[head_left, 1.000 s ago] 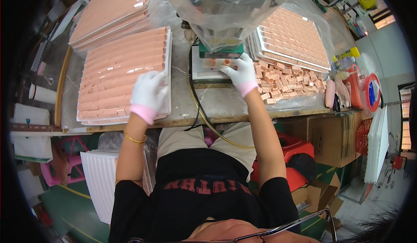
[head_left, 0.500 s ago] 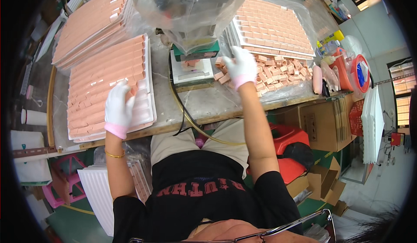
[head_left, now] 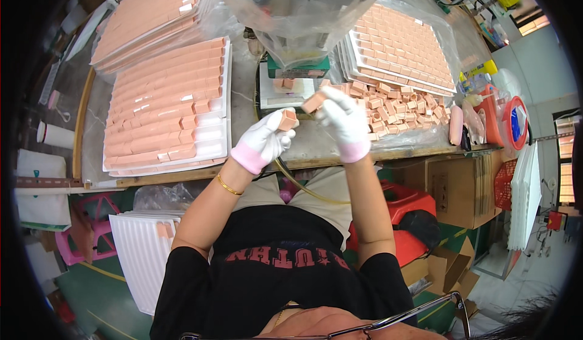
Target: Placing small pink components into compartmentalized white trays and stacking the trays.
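Note:
My left hand (head_left: 260, 141), in a white glove with a pink cuff, pinches a small square pink hollow piece (head_left: 287, 121), its open end showing. Close by on the right, my right hand (head_left: 347, 121), gloved alike, grips another pink piece (head_left: 313, 103) between thumb and fingers. Both hands are raised in front of the machine's white base plate (head_left: 272, 100), where more pink bits sit under a green block (head_left: 297, 68). Beside the right hand lies a heap of loose pink pieces (head_left: 401, 109). To the left, a white tray (head_left: 212, 135) carries rows of pink pieces, with some slots bare.
A plastic-wrapped machine head (head_left: 291, 18) hangs above the plate. Stacked filled trays stand at far left (head_left: 146, 27) and far right (head_left: 404, 48). A hose (head_left: 303, 188) droops over the wooden table edge (head_left: 419, 153). A red basket (head_left: 516, 118) stands at the right.
My left hand has left the tray and moved right, now holding a piece before the machine. The right hand has come away from the heap's left side with a piece. The view has shifted slightly.

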The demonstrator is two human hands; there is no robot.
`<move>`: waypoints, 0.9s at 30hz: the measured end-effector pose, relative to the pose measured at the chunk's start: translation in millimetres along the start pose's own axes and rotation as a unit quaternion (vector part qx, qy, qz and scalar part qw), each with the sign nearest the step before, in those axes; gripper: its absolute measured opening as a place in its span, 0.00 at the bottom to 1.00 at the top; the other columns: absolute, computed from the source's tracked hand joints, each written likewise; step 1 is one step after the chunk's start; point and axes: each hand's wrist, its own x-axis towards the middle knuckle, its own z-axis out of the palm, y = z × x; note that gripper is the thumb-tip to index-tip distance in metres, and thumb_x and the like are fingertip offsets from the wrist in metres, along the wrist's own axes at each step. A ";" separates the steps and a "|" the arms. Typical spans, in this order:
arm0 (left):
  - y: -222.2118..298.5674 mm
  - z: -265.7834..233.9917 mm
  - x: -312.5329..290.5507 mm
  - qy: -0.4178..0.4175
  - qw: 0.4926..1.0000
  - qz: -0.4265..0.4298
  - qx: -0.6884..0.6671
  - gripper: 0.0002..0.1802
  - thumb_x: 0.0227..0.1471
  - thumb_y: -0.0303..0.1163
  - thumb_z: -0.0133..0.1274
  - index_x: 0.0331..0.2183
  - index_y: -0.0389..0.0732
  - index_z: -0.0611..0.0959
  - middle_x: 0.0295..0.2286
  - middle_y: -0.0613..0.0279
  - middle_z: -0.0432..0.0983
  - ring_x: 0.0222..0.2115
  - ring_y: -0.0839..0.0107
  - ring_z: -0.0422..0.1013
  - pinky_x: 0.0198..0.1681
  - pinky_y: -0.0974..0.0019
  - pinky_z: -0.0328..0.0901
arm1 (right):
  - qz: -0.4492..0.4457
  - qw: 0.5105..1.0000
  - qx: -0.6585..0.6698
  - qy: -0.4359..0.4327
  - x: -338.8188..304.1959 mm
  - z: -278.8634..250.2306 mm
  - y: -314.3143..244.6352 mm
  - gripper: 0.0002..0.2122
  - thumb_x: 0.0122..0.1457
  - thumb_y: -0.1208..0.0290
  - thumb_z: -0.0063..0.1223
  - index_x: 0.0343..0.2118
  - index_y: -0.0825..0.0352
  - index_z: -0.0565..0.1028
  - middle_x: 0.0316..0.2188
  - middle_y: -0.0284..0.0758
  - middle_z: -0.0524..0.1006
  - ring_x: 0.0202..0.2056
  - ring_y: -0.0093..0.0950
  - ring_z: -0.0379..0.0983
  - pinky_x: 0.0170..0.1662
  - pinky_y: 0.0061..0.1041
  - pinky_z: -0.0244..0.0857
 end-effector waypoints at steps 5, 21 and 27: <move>-4.1 5.5 9.9 -0.049 0.997 -0.037 -0.051 0.26 0.58 0.42 0.46 0.53 0.36 0.66 0.39 0.58 0.72 0.31 0.74 0.70 0.32 0.73 0.67 | -0.058 0.996 -0.022 -0.056 -4.3 2.9 21.2 0.16 0.55 0.78 0.54 0.47 0.71 0.72 0.35 0.31 0.75 0.32 0.15 0.70 0.36 0.14 0.64; 33.5 36.3 -29.7 0.201 0.678 0.217 0.673 0.22 0.49 0.31 0.57 0.46 0.35 0.73 0.39 0.58 0.72 0.36 0.72 0.70 0.38 0.69 0.67 | -0.289 0.833 -0.471 0.043 31.8 6.7 34.0 0.12 0.41 0.67 0.65 0.28 0.67 0.77 0.43 0.42 0.70 0.44 0.40 0.67 0.49 0.35 0.62; 119.2 12.6 -62.1 0.237 0.269 0.200 0.912 0.17 0.39 0.29 0.57 0.37 0.42 0.78 0.36 0.56 0.74 0.39 0.54 0.67 0.43 0.56 0.63 | -0.225 0.825 -0.517 0.042 82.7 -1.5 48.0 0.12 0.39 0.67 0.64 0.27 0.66 0.78 0.37 0.39 0.74 0.40 0.40 0.69 0.45 0.34 0.64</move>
